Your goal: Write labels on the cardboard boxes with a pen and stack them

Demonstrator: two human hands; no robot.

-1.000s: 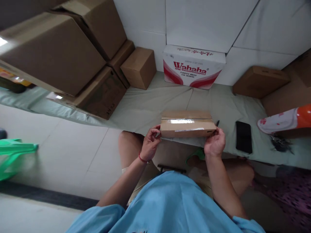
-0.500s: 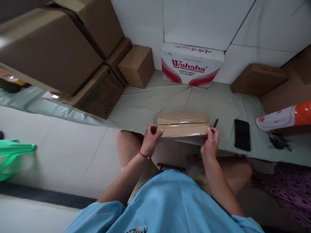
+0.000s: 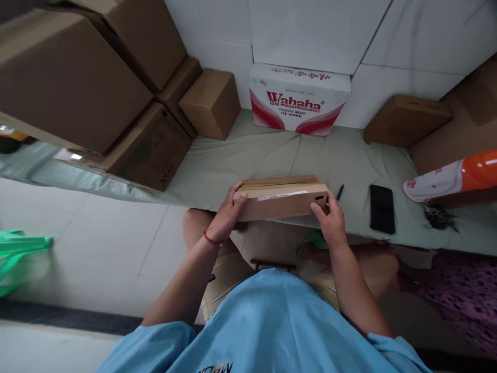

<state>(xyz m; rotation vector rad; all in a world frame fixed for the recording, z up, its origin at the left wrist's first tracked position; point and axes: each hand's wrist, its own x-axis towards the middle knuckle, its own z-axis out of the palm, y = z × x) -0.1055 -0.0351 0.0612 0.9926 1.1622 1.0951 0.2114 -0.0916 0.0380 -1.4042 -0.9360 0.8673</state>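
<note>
A flat brown cardboard box (image 3: 277,206) is held between my two hands at the front edge of the cloth-covered surface (image 3: 217,160). Its side, with a white label strip and a small dark mark near the right end, faces me. My left hand (image 3: 230,210) grips the left end, thumb on the near side. On the right end my right hand (image 3: 330,215) is closed, its thumb by the dark mark. Just beyond my right hand lies a black pen (image 3: 340,192). Farther right is a black phone (image 3: 382,209).
Large cardboard boxes (image 3: 70,77) are stacked at the left. Against the wall stand a small carton (image 3: 212,103) and a white-and-red Wahaha carton (image 3: 297,101). At the right are a brown box (image 3: 406,122), an orange-and-white cylindrical package (image 3: 450,176) and keys (image 3: 439,216).
Both hands have tipped the box so that its labelled side now turns up toward me. It has also moved slightly left, and the view has shifted a little.
</note>
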